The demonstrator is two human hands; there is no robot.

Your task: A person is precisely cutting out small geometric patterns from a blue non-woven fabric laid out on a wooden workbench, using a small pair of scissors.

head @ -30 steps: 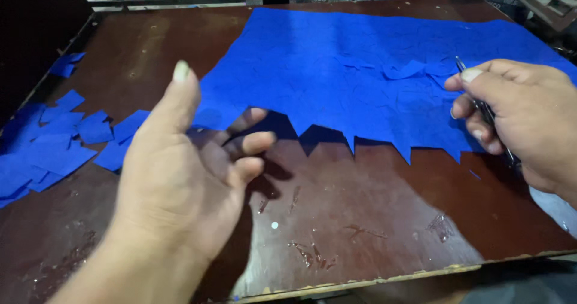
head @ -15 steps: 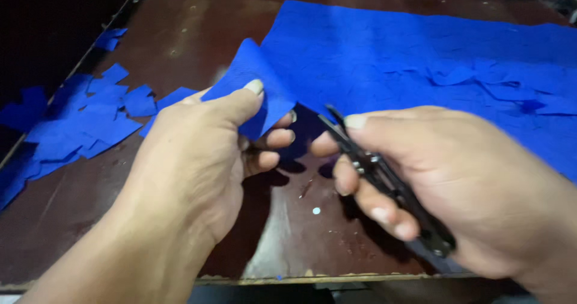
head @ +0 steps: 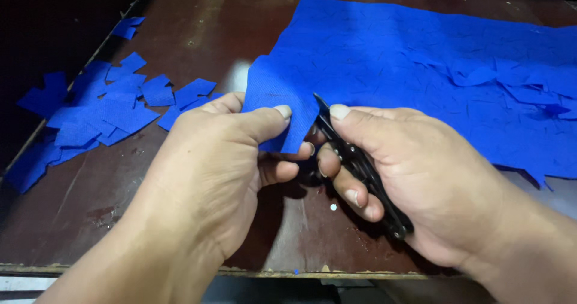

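Blue cloth [head: 421, 69] corner pinched between both hands (scissors [head: 360, 166] alongside).

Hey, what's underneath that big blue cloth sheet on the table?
The blue cloth sheet lies on the dark brown table, which shows around its edges. Anything else beneath it is hidden. The left hand lifts its near corner beside the black snips.

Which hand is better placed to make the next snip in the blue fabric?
Right. The right hand already grips the black snips, blades at the edge of the blue fabric. The left hand is pinching that flap.
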